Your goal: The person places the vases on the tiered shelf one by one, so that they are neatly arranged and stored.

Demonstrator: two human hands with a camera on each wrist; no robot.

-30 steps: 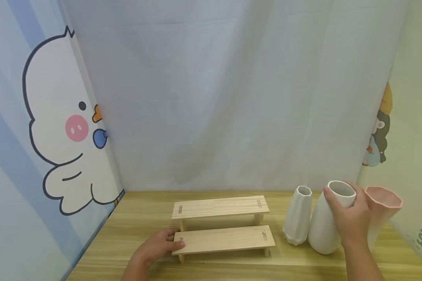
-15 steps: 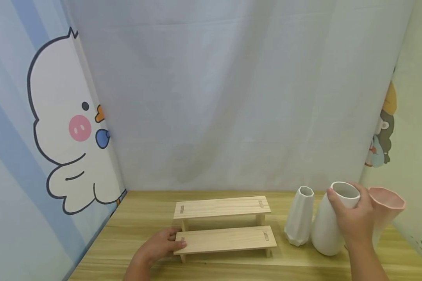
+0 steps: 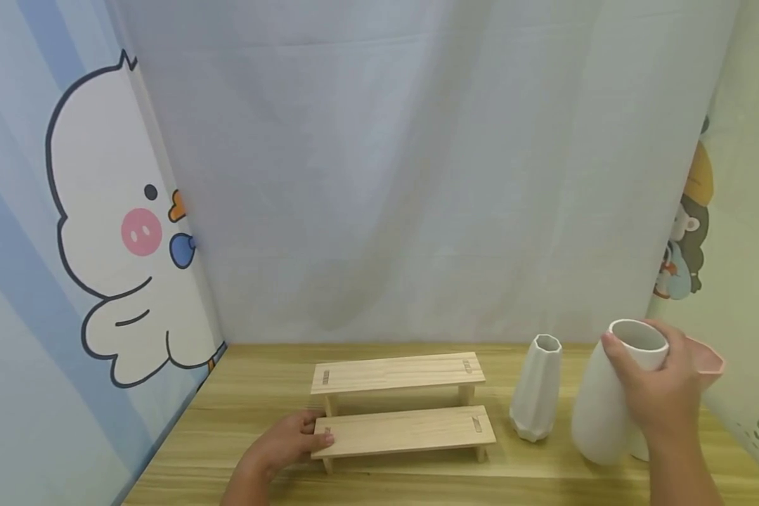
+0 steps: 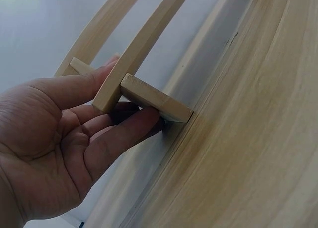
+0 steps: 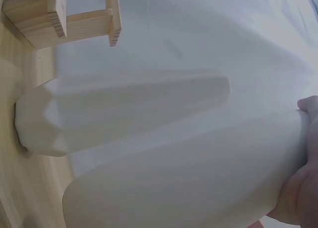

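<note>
My right hand [image 3: 660, 390] grips a smooth white vase [image 3: 601, 414] round its upper part, just below the rim; the vase leans a little. Left of it a faceted white vase [image 3: 536, 390] stands upright, apart from the held one. A pink vase [image 3: 707, 362] with a flared rim is mostly hidden behind the right hand. My left hand [image 3: 286, 443] pinches the left end of the lower step of a two-tier wooden stand [image 3: 405, 430], thumb on top and fingers beneath, as the left wrist view shows too. In the right wrist view the held vase [image 5: 184, 183] fills the lower part.
The wood-grain table [image 3: 240, 393] holds the stand in the middle and the vases on the right. A grey-white curtain [image 3: 379, 176] closes off the back. Printed cloth walls stand at both sides, with a cartoon duck [image 3: 107, 211] on the left one.
My right hand has moved the smooth white vase to the right, away from the faceted vase and in front of the pink one. The left hand and stand have stayed in place.
</note>
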